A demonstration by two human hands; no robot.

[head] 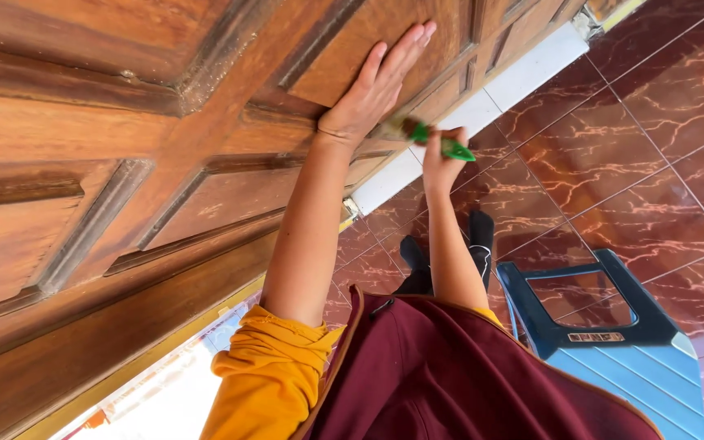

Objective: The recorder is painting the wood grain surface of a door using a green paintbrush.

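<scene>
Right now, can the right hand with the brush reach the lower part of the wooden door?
Probably yes. The right hand holds the green brush right at the wooden door, beside the left hand pressed flat on it; nothing stands between.

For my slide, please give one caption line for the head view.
Left hand flat on a wooden door; right hand holds a green-handled brush at it.

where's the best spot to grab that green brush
Grip the brush by its green handle, coming from the floor side, as the right hand does. The handle is slim and sticks out away from the door, while the bristle end sits against the wood beside the flat left hand.
</scene>
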